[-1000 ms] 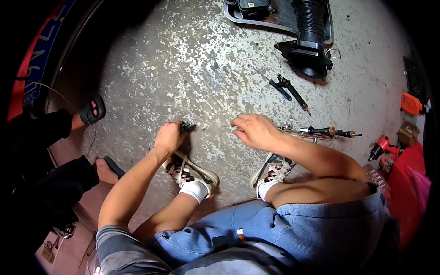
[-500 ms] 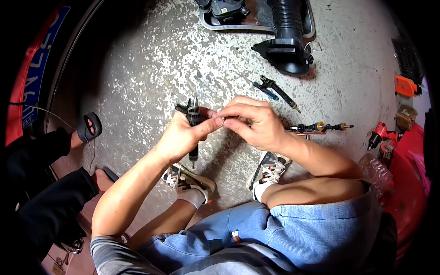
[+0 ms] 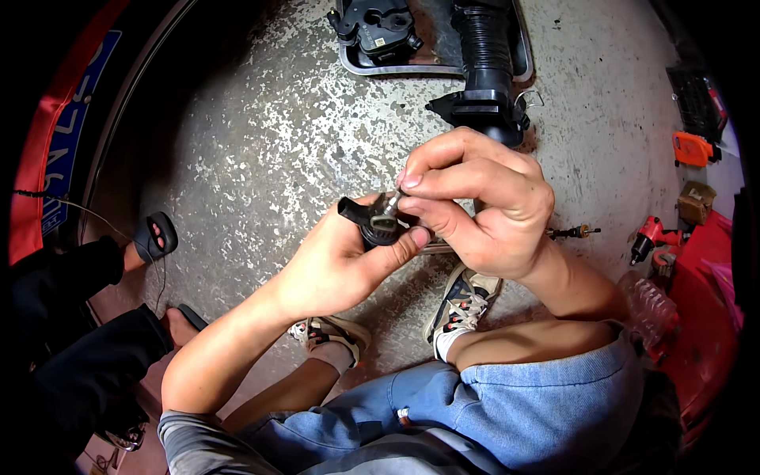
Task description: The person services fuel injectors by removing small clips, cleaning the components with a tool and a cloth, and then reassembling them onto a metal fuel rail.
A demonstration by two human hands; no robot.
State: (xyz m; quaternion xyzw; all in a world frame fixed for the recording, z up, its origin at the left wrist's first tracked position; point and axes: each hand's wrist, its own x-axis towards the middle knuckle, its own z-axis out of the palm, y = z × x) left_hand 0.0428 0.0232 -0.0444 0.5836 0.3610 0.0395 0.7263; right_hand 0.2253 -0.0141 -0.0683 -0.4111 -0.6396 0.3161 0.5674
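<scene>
My left hand is wrapped round a black rod-shaped car part with a plug socket on its side. The part's head shows above my left thumb, and its lower length is hidden by the hand. A thin silvery end rises from the head. At that end the thumb and fingers of my right hand are pinched together. Whatever small thing sits between those fingertips is too hidden to make out. Both hands are close together above the floor, in front of my shoes.
A metal tray at the top holds a black housing and a ribbed black hose. Behind my right wrist lies a slim rod with gold rings. A red power tool is at right. Another person's foot stands at left.
Both hands have come up and the black part has tilted, its head now facing up. My right fingertips have moved from beside my left thumb to the part's silvery end.
</scene>
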